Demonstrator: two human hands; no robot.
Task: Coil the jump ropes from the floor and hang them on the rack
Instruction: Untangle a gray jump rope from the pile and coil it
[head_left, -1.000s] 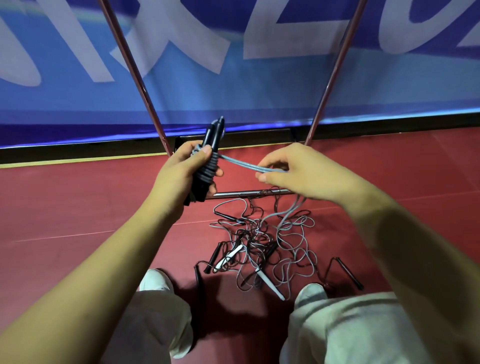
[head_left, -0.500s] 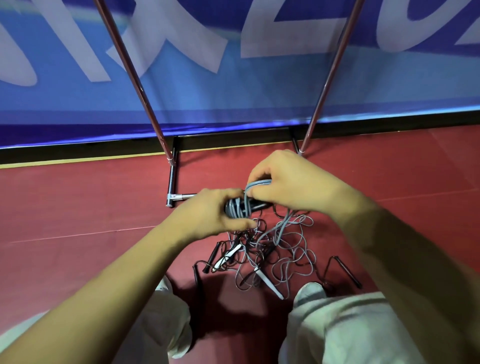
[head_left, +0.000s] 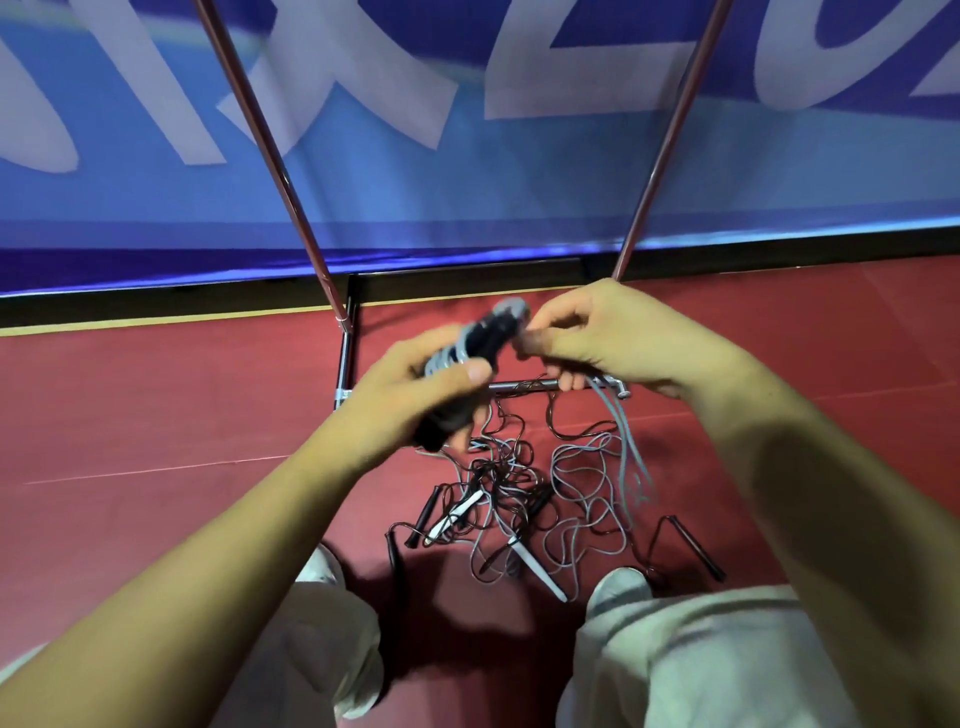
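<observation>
My left hand (head_left: 415, 384) grips two black jump-rope handles (head_left: 483, 343) held together, with turns of grey rope wound around them. My right hand (head_left: 613, 338) pinches the grey rope (head_left: 626, 441) just right of the handles; the rope's free length hangs from it down to the floor. Below lies a tangled pile of jump ropes (head_left: 524, 499), grey and black cords with black and white handles. The rack's two slanted metal poles (head_left: 270, 156) rise left and right, and its base bar (head_left: 524, 385) lies on the floor behind my hands.
The floor (head_left: 156, 415) is red sports flooring. A blue banner with large white letters (head_left: 467, 182) hangs behind the rack. My knees in pale trousers (head_left: 701, 660) and white shoes (head_left: 322, 566) flank the pile. A loose black handle (head_left: 696, 545) lies at the right of the pile.
My left hand dropped with the handles, then rose again and tilted them up to the right. My right hand carried the grey rope around the handles, adding turns.
</observation>
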